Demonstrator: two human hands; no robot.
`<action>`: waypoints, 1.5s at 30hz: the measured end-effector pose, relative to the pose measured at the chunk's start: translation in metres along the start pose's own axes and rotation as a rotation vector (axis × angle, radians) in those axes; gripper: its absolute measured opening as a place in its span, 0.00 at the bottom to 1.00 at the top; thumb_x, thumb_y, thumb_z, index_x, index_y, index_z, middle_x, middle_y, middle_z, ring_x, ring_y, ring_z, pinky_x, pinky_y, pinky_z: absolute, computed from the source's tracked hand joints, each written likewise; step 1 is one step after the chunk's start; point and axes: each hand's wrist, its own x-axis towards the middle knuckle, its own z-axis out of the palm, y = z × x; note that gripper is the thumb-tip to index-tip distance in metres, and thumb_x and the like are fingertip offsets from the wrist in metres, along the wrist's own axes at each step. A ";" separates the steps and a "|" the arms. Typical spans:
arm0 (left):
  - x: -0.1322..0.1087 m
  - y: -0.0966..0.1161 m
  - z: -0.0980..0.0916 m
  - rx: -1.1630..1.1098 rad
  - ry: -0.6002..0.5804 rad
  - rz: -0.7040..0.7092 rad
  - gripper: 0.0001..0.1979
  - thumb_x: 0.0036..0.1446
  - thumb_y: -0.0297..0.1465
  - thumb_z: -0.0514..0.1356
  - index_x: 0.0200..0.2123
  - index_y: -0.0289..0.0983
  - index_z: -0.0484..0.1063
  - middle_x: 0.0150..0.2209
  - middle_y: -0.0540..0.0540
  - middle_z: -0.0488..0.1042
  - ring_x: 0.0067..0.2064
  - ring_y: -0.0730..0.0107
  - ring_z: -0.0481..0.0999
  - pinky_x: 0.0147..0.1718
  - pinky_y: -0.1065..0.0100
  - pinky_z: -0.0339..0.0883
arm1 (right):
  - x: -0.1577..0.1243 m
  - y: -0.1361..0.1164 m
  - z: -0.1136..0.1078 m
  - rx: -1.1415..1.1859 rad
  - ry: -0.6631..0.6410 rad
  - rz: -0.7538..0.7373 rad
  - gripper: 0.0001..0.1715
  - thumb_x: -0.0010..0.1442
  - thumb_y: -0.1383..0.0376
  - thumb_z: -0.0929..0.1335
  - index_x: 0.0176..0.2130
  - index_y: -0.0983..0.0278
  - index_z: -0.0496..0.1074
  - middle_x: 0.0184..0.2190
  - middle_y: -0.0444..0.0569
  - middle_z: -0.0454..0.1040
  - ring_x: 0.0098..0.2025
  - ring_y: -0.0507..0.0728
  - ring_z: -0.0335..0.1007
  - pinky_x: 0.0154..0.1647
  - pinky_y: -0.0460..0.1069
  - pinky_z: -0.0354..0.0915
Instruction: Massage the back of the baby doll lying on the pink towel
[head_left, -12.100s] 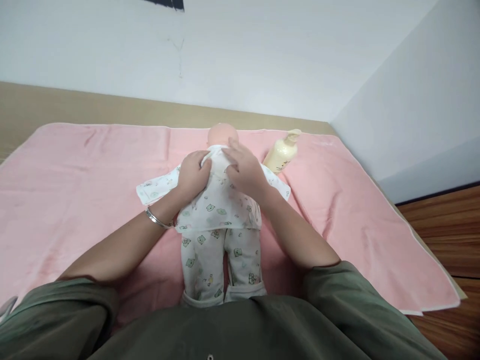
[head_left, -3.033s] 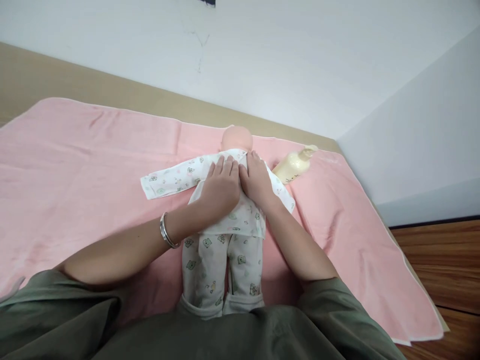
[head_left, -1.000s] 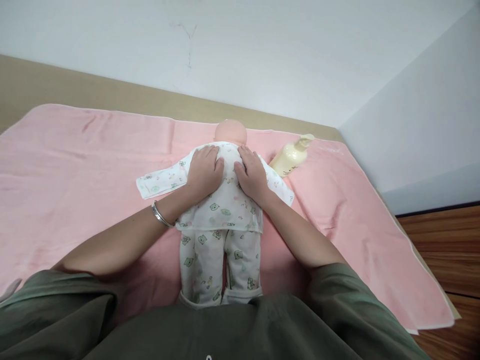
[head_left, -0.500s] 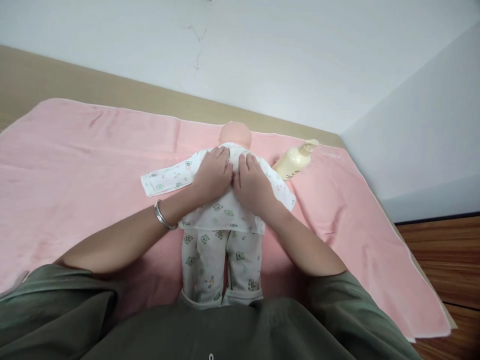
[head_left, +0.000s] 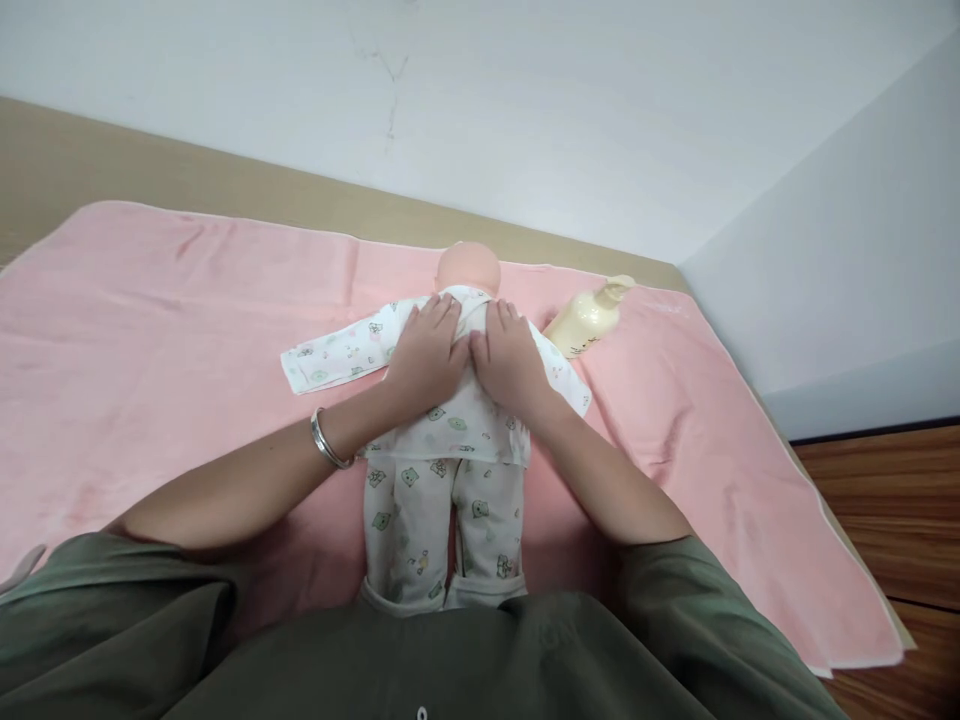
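A baby doll (head_left: 469,268) lies face down with its bald head away from me, dressed in a white printed top (head_left: 450,432) and matching pants (head_left: 409,530). My left hand (head_left: 427,350) rests flat on the left half of the doll's upper back, fingers pointing to the head. On the right half lies my right hand (head_left: 512,362), also flat, its thumb close to the left thumb. Neither hand grasps anything. The doll's sleeves spread out to both sides, the right one partly behind my right hand and wrist.
A pale yellow pump bottle (head_left: 589,318) lies tilted beside the doll's right sleeve. Everything rests on a pink blanket (head_left: 187,330) with some creases, over a beige surface (head_left: 225,168). A white wall (head_left: 562,130) stands behind, and wooden boards (head_left: 892,500) show at the lower right.
My right hand has shifted slightly right and up on the doll's back, opening a wider gap between the fingers of both hands. My left hand has barely moved.
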 end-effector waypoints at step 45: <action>0.004 0.006 -0.013 0.090 -0.050 0.062 0.23 0.67 0.31 0.46 0.57 0.29 0.72 0.63 0.31 0.70 0.69 0.45 0.64 0.70 0.43 0.58 | 0.032 0.032 0.002 0.151 -0.036 -0.050 0.39 0.72 0.52 0.56 0.73 0.71 0.55 0.76 0.60 0.51 0.79 0.65 0.42 0.80 0.68 0.43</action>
